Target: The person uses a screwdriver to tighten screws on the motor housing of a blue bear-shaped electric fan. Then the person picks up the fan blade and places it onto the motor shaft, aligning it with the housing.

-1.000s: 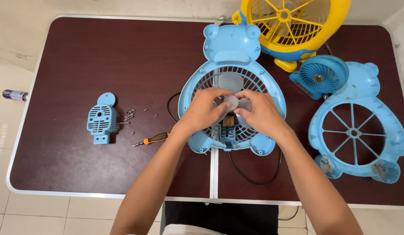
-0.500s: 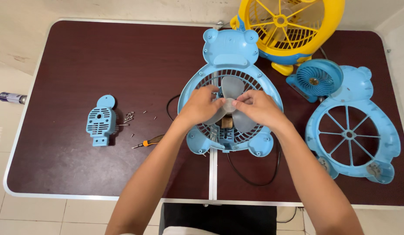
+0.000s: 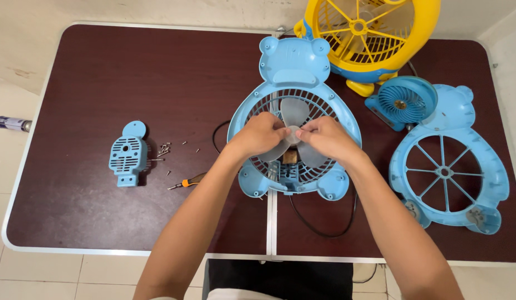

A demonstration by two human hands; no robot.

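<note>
Fingers (image 3: 281, 132) of both hands pinched on grey fan blade (image 3: 294, 111), hub hidden, motor (image 3: 290, 157) partly covered

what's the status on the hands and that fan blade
Left hand and right hand both pinch the grey fan blade at its hub, over the blue rear grille. Nothing blocking; screwdriver lies apart, left.
</note>
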